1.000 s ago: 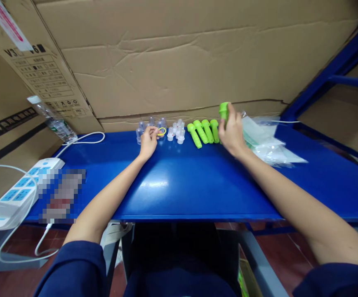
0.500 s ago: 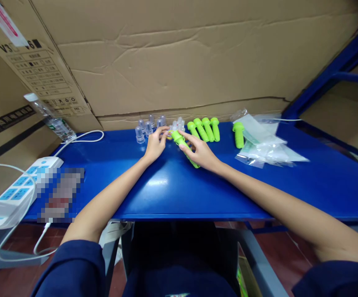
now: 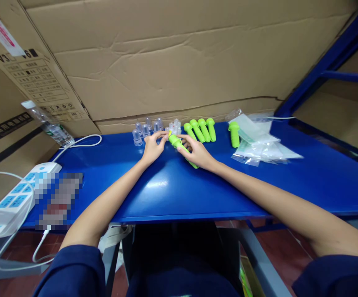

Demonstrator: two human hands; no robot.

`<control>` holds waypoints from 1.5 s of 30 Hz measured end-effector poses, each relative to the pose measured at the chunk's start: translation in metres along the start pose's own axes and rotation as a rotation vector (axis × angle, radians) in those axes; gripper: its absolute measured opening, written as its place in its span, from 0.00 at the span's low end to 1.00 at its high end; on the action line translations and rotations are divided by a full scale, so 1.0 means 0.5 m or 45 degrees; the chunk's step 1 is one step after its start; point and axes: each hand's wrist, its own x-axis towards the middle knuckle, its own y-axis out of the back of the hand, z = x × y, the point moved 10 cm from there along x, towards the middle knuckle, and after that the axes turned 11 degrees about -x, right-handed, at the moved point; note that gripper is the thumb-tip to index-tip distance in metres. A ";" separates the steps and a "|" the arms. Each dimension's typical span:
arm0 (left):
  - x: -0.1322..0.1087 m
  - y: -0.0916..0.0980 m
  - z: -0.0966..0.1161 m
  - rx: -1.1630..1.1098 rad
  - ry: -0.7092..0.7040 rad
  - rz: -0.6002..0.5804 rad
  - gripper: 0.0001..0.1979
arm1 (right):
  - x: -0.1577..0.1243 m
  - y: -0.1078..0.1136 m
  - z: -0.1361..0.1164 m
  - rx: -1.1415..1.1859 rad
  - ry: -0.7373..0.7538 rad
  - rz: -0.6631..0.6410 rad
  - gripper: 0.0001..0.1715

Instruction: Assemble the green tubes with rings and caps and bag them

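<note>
Now, over the near-middle of the blue table (image 3: 173, 194), both hands are brought together, where a second ago they were held well apart. The right hand (image 3: 199, 153) was then raised at the far right around an upright green part. A lone green part (image 3: 234, 134) is now seen lying against the clear bags (image 3: 259, 144), and a different green piece (image 3: 179, 144) has been drawn from the row.

This piece is gripped along its shaft by the right hand's curled fingers. Its head end is pinched by the left hand (image 3: 152, 147), where a speck of yellow is glimpsed but cannot be made out.

Farther back, the remaining green row (image 3: 199, 129) and the clear caps (image 3: 144, 130) are ranged before the cardboard (image 3: 179, 62).
</note>
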 end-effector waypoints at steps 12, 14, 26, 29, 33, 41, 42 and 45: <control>0.000 -0.023 0.000 -0.218 -0.041 -0.184 0.15 | -0.005 0.004 -0.004 0.024 0.003 0.036 0.27; 0.000 -0.029 -0.001 -0.250 -0.040 -0.236 0.19 | -0.005 0.000 0.000 0.051 -0.009 0.038 0.27; -0.012 -0.060 0.004 -0.250 0.002 -0.394 0.22 | -0.009 -0.025 0.007 0.259 -0.034 -0.113 0.46; -0.014 -0.062 0.003 -0.250 0.005 -0.384 0.22 | -0.009 -0.030 0.000 0.313 -0.032 -0.169 0.47; -0.018 -0.066 0.003 -0.288 0.048 -0.371 0.22 | -0.007 -0.034 0.006 0.375 -0.058 -0.181 0.48; -0.021 -0.079 0.011 -0.346 0.083 -0.399 0.24 | -0.003 -0.031 0.035 0.440 -0.123 -0.077 0.44; -0.021 -0.080 0.009 -0.360 0.086 -0.402 0.24 | -0.004 -0.029 0.035 0.449 -0.136 -0.067 0.43; -0.023 -0.085 0.001 -0.409 0.097 -0.391 0.25 | -0.007 -0.027 0.033 0.496 -0.174 -0.044 0.41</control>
